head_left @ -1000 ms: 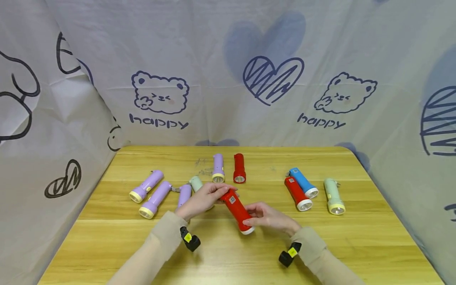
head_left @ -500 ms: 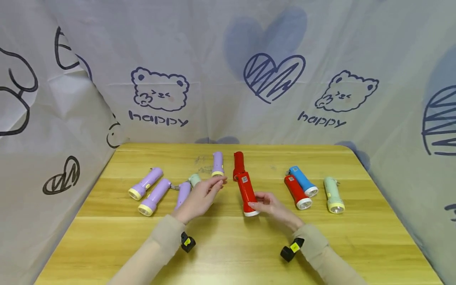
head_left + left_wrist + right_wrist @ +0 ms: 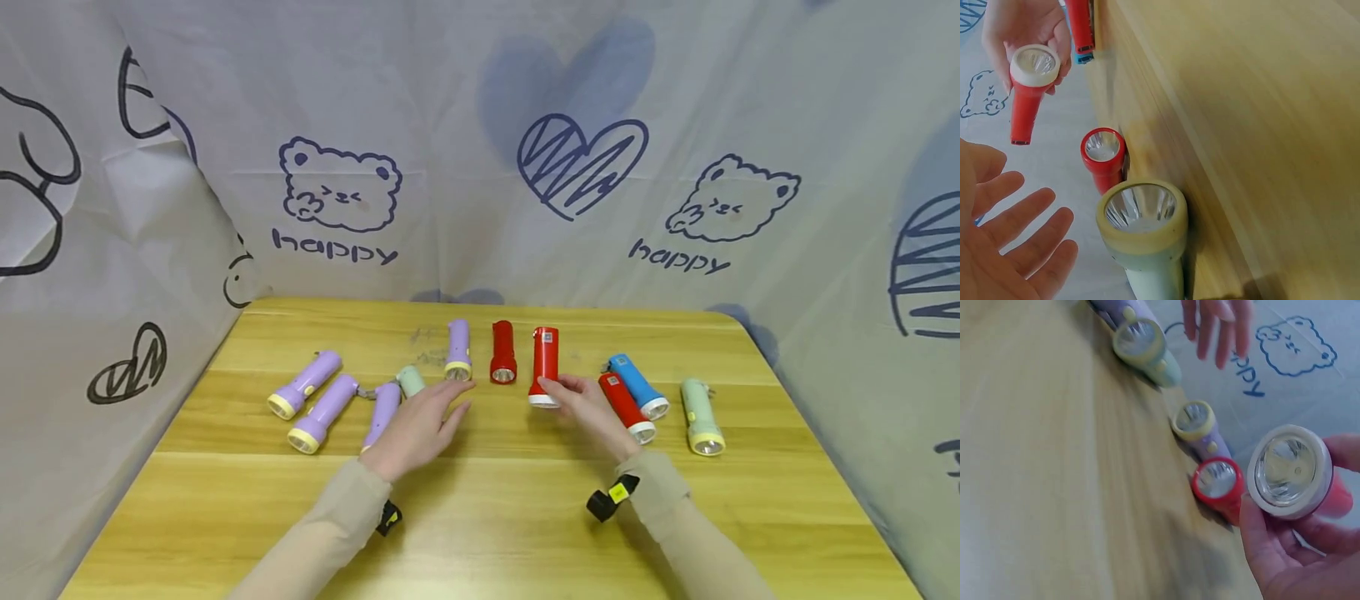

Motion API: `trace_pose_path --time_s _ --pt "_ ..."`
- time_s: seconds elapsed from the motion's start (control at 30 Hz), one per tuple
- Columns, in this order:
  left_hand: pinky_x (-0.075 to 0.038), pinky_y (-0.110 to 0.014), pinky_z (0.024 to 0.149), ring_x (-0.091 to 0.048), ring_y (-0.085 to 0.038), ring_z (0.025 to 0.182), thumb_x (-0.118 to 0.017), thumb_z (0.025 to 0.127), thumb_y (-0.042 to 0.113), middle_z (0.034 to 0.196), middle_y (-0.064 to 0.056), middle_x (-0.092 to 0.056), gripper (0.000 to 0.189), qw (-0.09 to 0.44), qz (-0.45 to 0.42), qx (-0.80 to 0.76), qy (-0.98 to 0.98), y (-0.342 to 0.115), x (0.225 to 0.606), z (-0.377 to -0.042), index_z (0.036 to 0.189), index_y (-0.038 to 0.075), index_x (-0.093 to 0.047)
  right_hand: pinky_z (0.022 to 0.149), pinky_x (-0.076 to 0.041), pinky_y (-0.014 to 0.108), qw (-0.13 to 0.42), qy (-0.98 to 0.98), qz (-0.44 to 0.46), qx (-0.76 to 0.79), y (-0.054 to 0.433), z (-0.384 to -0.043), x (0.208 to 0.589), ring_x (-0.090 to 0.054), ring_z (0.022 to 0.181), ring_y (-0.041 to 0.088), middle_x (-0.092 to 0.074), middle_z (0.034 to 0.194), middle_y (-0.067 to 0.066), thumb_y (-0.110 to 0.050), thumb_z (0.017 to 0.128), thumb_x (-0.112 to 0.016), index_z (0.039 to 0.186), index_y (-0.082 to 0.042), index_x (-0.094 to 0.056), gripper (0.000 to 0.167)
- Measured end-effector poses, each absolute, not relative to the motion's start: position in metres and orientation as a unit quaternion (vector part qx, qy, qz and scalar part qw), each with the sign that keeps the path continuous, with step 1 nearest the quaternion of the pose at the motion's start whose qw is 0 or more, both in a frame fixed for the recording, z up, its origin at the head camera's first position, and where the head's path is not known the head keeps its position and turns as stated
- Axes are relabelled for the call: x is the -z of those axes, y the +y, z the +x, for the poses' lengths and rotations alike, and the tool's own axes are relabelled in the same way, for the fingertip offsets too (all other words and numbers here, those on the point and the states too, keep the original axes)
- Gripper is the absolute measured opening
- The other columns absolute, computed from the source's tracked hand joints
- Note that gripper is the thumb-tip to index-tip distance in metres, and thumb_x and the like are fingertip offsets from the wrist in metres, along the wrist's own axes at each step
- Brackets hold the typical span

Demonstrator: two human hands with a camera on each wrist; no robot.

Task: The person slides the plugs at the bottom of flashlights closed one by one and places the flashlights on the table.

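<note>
My right hand (image 3: 588, 408) grips a red flashlight (image 3: 547, 362) by its white-rimmed head, fingers and thumb round it. In the right wrist view the lens of that flashlight faces the camera, and its shadow falls on the wood. My left hand (image 3: 420, 429) holds nothing; its fingers are spread in the left wrist view. It hovers near a pale green flashlight (image 3: 410, 380) that it partly hides, and a purple flashlight (image 3: 383, 412). An all-red flashlight (image 3: 503, 353) lies left of the gripped one, beside a purple flashlight with a yellow rim (image 3: 458, 350).
Two purple flashlights (image 3: 306, 385) lie at the left of the wooden table (image 3: 480, 533). On the right, a red flashlight with a white rim (image 3: 627, 407) lies against a blue one (image 3: 638, 386), with a green flashlight (image 3: 702, 417) farther right. A printed cloth (image 3: 465, 242) hangs behind.
The red flashlight has gone from both hands to the right hand alone, moving away and to the right past the all-red one. My left hand has let go and lies open.
</note>
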State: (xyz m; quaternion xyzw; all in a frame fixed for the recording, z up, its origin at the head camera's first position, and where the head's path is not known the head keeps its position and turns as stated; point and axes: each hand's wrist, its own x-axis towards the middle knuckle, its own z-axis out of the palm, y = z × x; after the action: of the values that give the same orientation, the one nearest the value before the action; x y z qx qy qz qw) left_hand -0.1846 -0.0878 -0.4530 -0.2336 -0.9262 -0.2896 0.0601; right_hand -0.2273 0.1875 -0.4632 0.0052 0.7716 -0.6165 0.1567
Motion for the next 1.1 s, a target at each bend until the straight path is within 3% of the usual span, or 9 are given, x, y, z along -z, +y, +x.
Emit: trace_pose_path --time_s 0.13,0.27,0.47,0.6,0.87,1.1 --pt "-0.047 -0.048 0.113 -0.057 -0.032 0.133 -0.054 0.104 0.022 0.144 -0.015 -0.06 0.04 0.067 -0.239 0.269 -0.931 -0.092 0.455 -0.184 0.143 0.01 -0.055 0.108 -0.052 0.043 0.138 0.775 0.035 0.616 0.189 -0.239 0.461 -0.064 0.098 0.01 -0.068 0.123 0.011 -0.044 0.099 -0.062 0.135 0.003 -0.057 0.059" --pt "-0.046 -0.05 0.113 -0.056 -0.033 0.134 -0.055 0.104 0.024 0.145 -0.016 -0.058 0.042 0.065 -0.236 0.26 -0.934 -0.093 0.454 -0.185 0.144 0.01 -0.054 0.103 -0.054 0.039 0.107 0.801 0.053 0.586 0.191 -0.25 0.46 -0.063 0.099 0.014 -0.065 0.128 0.016 -0.044 0.099 -0.062 0.135 0.001 -0.058 0.058" --pt "-0.045 -0.049 0.114 -0.055 -0.033 0.135 -0.055 0.104 0.025 0.146 -0.015 -0.058 0.043 0.052 -0.224 0.251 -0.94 -0.095 0.454 -0.185 0.145 0.011 -0.053 0.087 -0.057 0.027 0.095 0.838 0.066 0.533 0.188 -0.261 0.46 -0.065 0.095 0.017 -0.067 0.125 0.017 -0.046 0.097 -0.063 0.134 0.002 -0.058 0.061" --pt "-0.045 -0.048 0.114 -0.056 -0.032 0.134 -0.055 0.104 0.024 0.145 -0.015 -0.058 0.043 0.054 -0.226 0.248 -0.941 -0.096 0.456 -0.185 0.145 0.011 -0.053 0.074 -0.053 0.02 0.084 0.864 0.062 0.493 0.188 -0.268 0.463 -0.064 0.09 0.018 -0.067 0.119 0.018 -0.045 0.098 -0.062 0.131 0.004 -0.06 0.059" --pt "-0.047 -0.05 0.113 -0.057 -0.034 0.133 -0.058 0.102 0.021 0.144 -0.016 -0.059 0.043 0.072 -0.221 0.251 -0.94 -0.097 0.459 -0.185 0.143 0.008 -0.055 0.08 -0.057 0.024 0.114 0.881 0.08 0.452 0.19 -0.281 0.466 -0.063 0.101 0.025 -0.061 0.128 0.021 -0.045 0.098 -0.061 0.135 0.007 -0.053 0.065" --pt "-0.048 -0.049 0.112 -0.059 -0.033 0.131 -0.059 0.102 0.02 0.143 -0.016 -0.06 0.043 0.071 -0.219 0.247 -0.941 -0.098 0.461 -0.186 0.142 0.006 -0.055 0.074 -0.056 0.025 0.129 0.887 0.093 0.434 0.187 -0.287 0.47 -0.062 0.089 0.02 -0.061 0.121 0.019 -0.043 0.098 -0.061 0.129 0.006 -0.057 0.058"
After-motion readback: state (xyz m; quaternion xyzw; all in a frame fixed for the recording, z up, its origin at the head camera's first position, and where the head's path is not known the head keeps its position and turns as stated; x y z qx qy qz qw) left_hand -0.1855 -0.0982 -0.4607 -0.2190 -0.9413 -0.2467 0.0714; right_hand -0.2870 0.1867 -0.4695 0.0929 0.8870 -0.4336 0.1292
